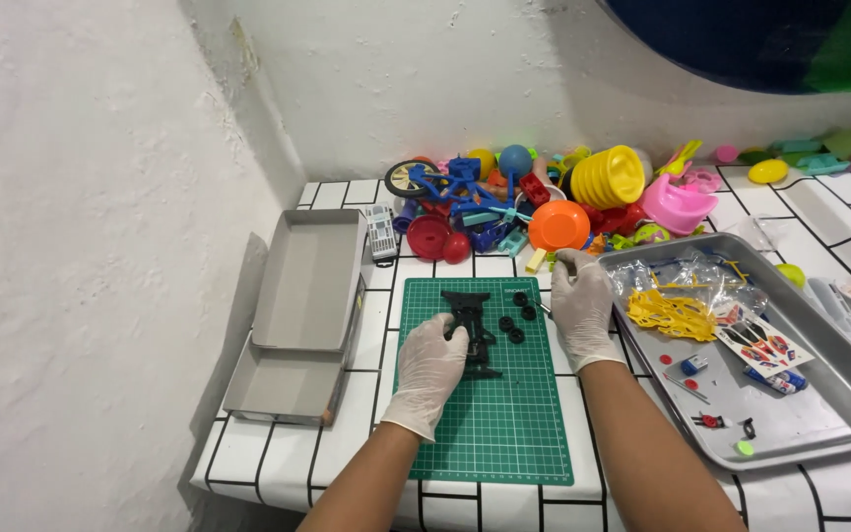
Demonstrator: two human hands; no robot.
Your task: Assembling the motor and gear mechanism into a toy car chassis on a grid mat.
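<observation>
Both my hands wear white gloves over a green cutting mat (504, 424). My left hand (430, 369) grips a black toy car chassis (472, 320) that rests on the mat. My right hand (581, 305) is closed at the mat's right edge and holds a thin tool whose tip (542, 307) points at the chassis. Several small black wheels (516, 323) lie on the mat between my two hands.
A metal tray (819, 414) on the right holds yellow parts (674, 313), plastic bags, a sticker sheet (762, 345) and small bits. A grey open box (307, 286) sits at the left. Colourful plastic toys (544, 197) are piled along the white wall.
</observation>
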